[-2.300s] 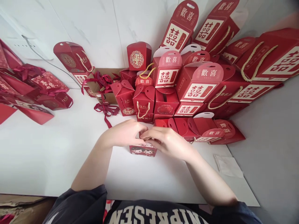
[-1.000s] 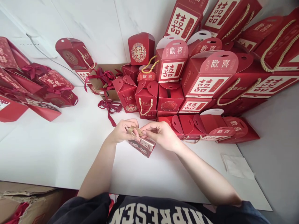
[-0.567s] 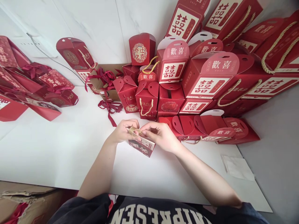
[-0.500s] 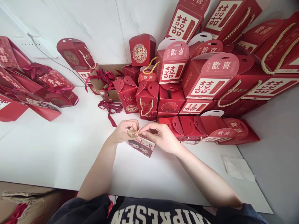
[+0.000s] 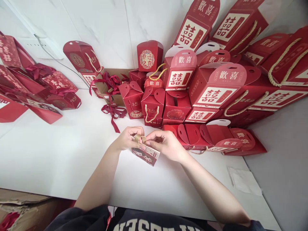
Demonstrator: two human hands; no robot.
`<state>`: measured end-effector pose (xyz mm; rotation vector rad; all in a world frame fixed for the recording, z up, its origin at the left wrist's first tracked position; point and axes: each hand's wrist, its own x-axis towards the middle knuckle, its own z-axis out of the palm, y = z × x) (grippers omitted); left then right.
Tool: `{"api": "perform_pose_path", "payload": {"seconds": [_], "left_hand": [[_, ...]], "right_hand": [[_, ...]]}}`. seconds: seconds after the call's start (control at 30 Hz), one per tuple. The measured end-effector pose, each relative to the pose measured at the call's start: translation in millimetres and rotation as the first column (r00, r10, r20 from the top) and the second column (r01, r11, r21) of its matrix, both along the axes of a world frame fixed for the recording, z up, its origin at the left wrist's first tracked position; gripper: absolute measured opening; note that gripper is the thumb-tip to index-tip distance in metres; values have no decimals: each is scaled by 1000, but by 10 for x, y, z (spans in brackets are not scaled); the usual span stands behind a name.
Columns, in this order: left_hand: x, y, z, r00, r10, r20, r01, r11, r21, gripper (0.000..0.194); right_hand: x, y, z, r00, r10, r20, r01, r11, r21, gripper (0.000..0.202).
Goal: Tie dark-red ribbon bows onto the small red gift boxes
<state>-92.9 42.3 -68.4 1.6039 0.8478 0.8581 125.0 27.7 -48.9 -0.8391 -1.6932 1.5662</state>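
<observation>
A small red and cream gift box [image 5: 145, 156] with printed cartoon figures stands on the white table between my hands. At its top curls a loop of gold ribbon [image 5: 140, 139]. My left hand [image 5: 127, 138] is closed at the ribbon's left side, its fingers bent behind the loop and partly hidden. From the right, my right hand [image 5: 166, 144] pinches the ribbon between thumb and fingers, just above the box's top edge. The far side of the box is out of sight behind my fingers.
Stacked red gift boxes [image 5: 214, 96] with rope handles fill the back right, against the wall. A cardboard box [image 5: 117, 98] of dark red ribbons and a loose ribbon bunch [image 5: 113, 110] lie behind my left hand. More red boxes [image 5: 55, 93] lie at the left.
The view has shifted slightly. The gold ribbon loop looks rounder and tighter, and my right fingers have curled in more at it. Both hands stay at the box.
</observation>
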Motion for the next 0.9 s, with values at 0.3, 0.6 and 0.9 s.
{"api": "perform_pose_path", "payload": {"seconds": [0.3,0.6,0.9], "left_hand": [[10,-11,-23,999,-12,34,11,999,41,43],[36,-16,-42,999,-25,37,23,998,53,53],[47,-44,-13,1000,-10,27,9,999,45,47]], "right_hand": [[20,11,-7,1000,9,17,-10,1000,28,14],[77,3,49,994,96,57,-97,995,12,16],[66,11,20,994,99,43,-99,995,2,10]]}}
